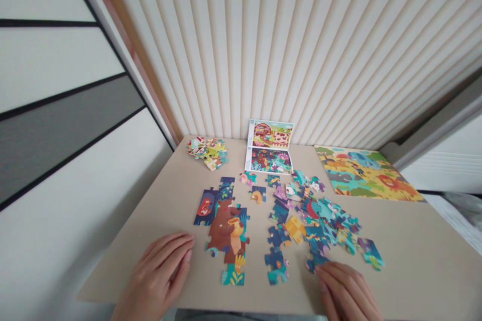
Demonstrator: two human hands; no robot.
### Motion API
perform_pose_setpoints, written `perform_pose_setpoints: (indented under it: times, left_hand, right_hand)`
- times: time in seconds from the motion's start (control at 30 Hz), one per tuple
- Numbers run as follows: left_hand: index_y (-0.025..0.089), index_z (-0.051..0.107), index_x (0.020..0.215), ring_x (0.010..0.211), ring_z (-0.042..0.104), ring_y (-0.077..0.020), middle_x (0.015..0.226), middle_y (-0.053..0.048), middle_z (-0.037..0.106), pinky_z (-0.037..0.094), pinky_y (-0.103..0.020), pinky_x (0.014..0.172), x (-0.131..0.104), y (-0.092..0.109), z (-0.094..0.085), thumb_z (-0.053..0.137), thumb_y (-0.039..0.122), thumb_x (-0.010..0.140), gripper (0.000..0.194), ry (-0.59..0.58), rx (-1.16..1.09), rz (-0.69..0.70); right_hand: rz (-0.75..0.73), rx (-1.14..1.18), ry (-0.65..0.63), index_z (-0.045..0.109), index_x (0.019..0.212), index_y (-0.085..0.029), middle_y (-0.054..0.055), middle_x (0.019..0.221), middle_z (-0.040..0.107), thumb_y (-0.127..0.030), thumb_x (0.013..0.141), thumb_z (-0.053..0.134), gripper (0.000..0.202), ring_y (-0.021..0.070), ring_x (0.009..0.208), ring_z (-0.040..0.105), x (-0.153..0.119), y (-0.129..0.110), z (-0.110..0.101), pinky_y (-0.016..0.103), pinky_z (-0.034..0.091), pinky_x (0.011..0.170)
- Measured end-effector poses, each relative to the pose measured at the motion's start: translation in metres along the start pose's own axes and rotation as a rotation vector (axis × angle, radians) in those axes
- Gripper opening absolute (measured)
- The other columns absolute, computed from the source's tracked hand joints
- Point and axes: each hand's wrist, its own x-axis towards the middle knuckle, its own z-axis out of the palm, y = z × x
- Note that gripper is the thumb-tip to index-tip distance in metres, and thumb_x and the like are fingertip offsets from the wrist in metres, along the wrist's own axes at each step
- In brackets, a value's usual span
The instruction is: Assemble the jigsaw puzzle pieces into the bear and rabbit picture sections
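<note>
My left hand (156, 271) lies on the table with its fingers stretched out and nothing in them. Just right of its fingertips is a partly joined jigsaw section (222, 225) with a brown bear and a red animal on dark blue. My right hand (346, 288) is closed at the near side of the loose pieces, its fingertips on the edge of a dark blue puzzle piece (317, 260); the thumb's hold is partly hidden. Beyond it spreads a heap of loose puzzle pieces (329, 220). A column of blue pieces (276, 258) lies between the hands.
A folded picture card (269, 160) stands at the back by the pleated blind (233, 50). Another pile of pieces (207, 150) lies back left. A finished-looking animal puzzle (365, 173) lies back right. The table's front edge (248, 312) runs close to both hands.
</note>
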Motion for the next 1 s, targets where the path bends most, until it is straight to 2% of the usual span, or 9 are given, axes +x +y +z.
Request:
perform_pose_setpoints:
  times: [0.07, 0.17, 0.23, 0.33, 0.5, 0.73, 1.0]
  left_hand:
    - [0.026, 0.068, 0.131, 0.12, 0.068, -0.0251, 0.128, -0.007, 0.074, 0.054, -0.043, 0.107, -0.001, -0.002, 0.001, 0.064, 0.022, 0.101, 0.031, 0.034, 0.022, -0.094]
    - [0.026, 0.066, 0.133, 0.122, 0.067, -0.0271, 0.133, -0.009, 0.07, 0.052, -0.047, 0.109, -0.001, -0.002, 0.001, 0.061, 0.026, 0.103, 0.03, 0.045, 0.049, -0.199]
    - [0.026, 0.065, 0.134, 0.124, 0.066, -0.0272, 0.135, -0.009, 0.069, 0.051, -0.046, 0.109, 0.0, 0.0, 0.001, 0.059, 0.027, 0.104, 0.031, 0.031, 0.054, -0.235]
    - [0.026, 0.064, 0.135, 0.125, 0.065, -0.0263, 0.135, -0.009, 0.069, 0.051, -0.045, 0.109, 0.003, 0.004, -0.001, 0.058, 0.027, 0.105, 0.03, -0.016, 0.062, -0.261]
    - [0.027, 0.064, 0.135, 0.124, 0.065, -0.0266, 0.134, -0.008, 0.07, 0.051, -0.045, 0.109, 0.006, 0.006, -0.002, 0.059, 0.031, 0.105, 0.03, -0.058, 0.086, -0.246]
    - [0.028, 0.064, 0.137, 0.126, 0.065, -0.0277, 0.136, -0.007, 0.07, 0.049, -0.046, 0.112, -0.003, -0.007, 0.0, 0.058, 0.038, 0.105, 0.034, -0.061, 0.077, -0.198]
    - [0.028, 0.065, 0.135, 0.124, 0.066, -0.0281, 0.135, -0.007, 0.07, 0.049, -0.047, 0.111, -0.004, -0.012, 0.003, 0.058, 0.039, 0.104, 0.033, -0.066, 0.081, -0.181]
  right_hand:
    - [0.044, -0.011, -0.001, 0.075, 0.123, -0.029, 0.008, 0.109, 0.081, -0.019, 0.094, 0.069, 0.031, 0.0297, 0.098, 0.079, 0.006, 0.016, -0.002, 0.044, 0.064, 0.083]
    - [0.11, -0.012, 0.071, 0.075, 0.119, -0.03, 0.007, 0.107, 0.08, -0.018, 0.093, 0.073, 0.029, 0.0291, 0.096, 0.078, 0.016, 0.033, 0.0, 0.045, 0.061, 0.086]
    - [0.133, -0.003, 0.106, 0.075, 0.115, -0.028, 0.008, 0.105, 0.08, -0.018, 0.094, 0.074, 0.023, 0.0281, 0.094, 0.077, 0.022, 0.038, 0.003, 0.045, 0.06, 0.087]
    - [0.109, -0.005, 0.078, 0.076, 0.112, -0.024, 0.008, 0.105, 0.08, -0.019, 0.094, 0.075, 0.019, 0.0264, 0.094, 0.076, 0.023, 0.041, 0.006, 0.043, 0.058, 0.09]
    - [0.071, -0.007, 0.013, 0.075, 0.114, -0.02, 0.008, 0.109, 0.079, -0.019, 0.096, 0.074, 0.018, 0.0253, 0.098, 0.075, 0.019, 0.042, 0.007, 0.041, 0.057, 0.093]
    - [0.111, -0.023, -0.045, 0.072, 0.122, -0.022, 0.009, 0.114, 0.077, -0.013, 0.098, 0.07, 0.026, 0.0262, 0.108, 0.071, 0.018, 0.035, 0.01, 0.043, 0.056, 0.097]
    - [0.137, -0.033, -0.085, 0.072, 0.123, -0.022, 0.009, 0.115, 0.076, -0.016, 0.099, 0.069, 0.025, 0.0255, 0.107, 0.072, 0.02, 0.029, 0.01, 0.044, 0.055, 0.098]
